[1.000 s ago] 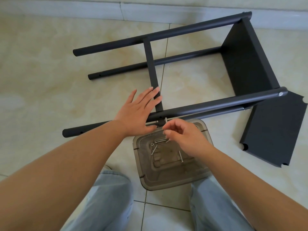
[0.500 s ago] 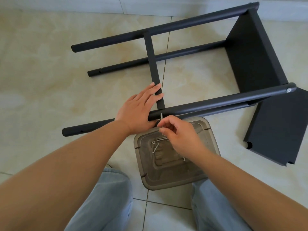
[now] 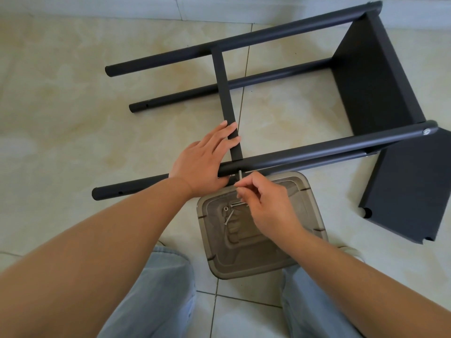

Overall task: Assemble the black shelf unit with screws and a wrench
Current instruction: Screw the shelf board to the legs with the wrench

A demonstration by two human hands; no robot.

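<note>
Black frame: shelf unit (image 3: pixel 373 76) lies on its side on the tiled floor (image 3: pixel 61 113), four tubes running leftward.
Left hand (image 3: pixel 203 158): fingers straight, flat on the crossbar (image 3: pixel 225 93) and the near tube (image 3: pixel 317 152).
Right hand (image 3: pixel 266 206): fingertips pinch a screw (image 3: pixel 240 175) standing at the near tube's underside.
Tray (image 3: pixel 314 220): smoky plastic, holding loose screws (image 3: pixel 229 217).
Far right: spare shelf panel (image 3: pixel 412 191) flat on the floor.

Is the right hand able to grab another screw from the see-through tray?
Probably yes, though not just now. The right hand hangs directly above the tray, and the loose screws lie uncovered just under its fingers. But its grip is already pinching a screw at the near black tube.
</note>
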